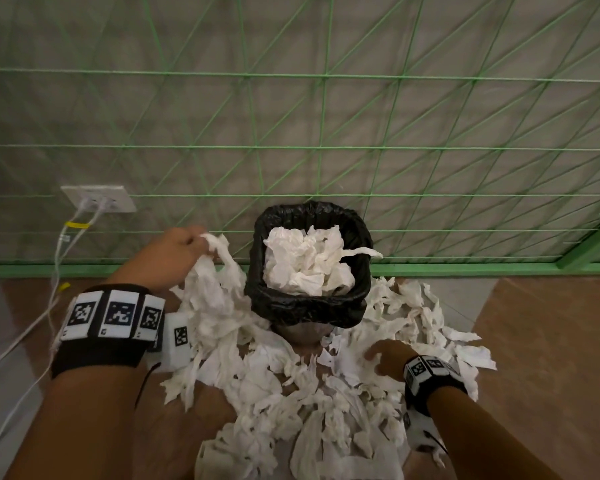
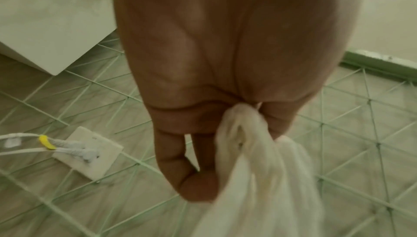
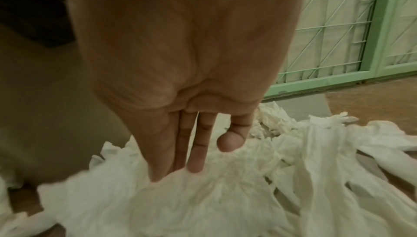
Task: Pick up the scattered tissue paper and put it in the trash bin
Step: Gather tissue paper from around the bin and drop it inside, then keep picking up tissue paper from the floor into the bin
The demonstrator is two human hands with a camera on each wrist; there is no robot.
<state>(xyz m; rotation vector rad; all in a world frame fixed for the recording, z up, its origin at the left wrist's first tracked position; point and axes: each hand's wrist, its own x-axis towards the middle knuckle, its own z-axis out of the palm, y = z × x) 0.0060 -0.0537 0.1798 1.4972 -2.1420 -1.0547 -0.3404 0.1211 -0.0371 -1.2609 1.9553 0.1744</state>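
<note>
A trash bin (image 1: 309,304) lined with a black bag stands against the wall, heaped with crumpled white tissue (image 1: 309,261). Scattered tissue paper (image 1: 291,393) covers the floor around and in front of it. My left hand (image 1: 184,247) is raised left of the bin and grips a long bunch of tissue (image 1: 215,271) that hangs down; the left wrist view shows the fingers (image 2: 198,160) curled round this bunch (image 2: 259,169). My right hand (image 1: 385,356) is low at the right of the pile, its straight fingers (image 3: 196,155) touching the tissue (image 3: 225,196).
A grey wall with a green wire grid (image 1: 326,133) rises behind the bin, with a green base rail (image 1: 84,270). A white wall socket (image 1: 99,199) with two white cables (image 1: 58,258) sits at the left. Brown floor (image 1: 551,341) lies bare at the right.
</note>
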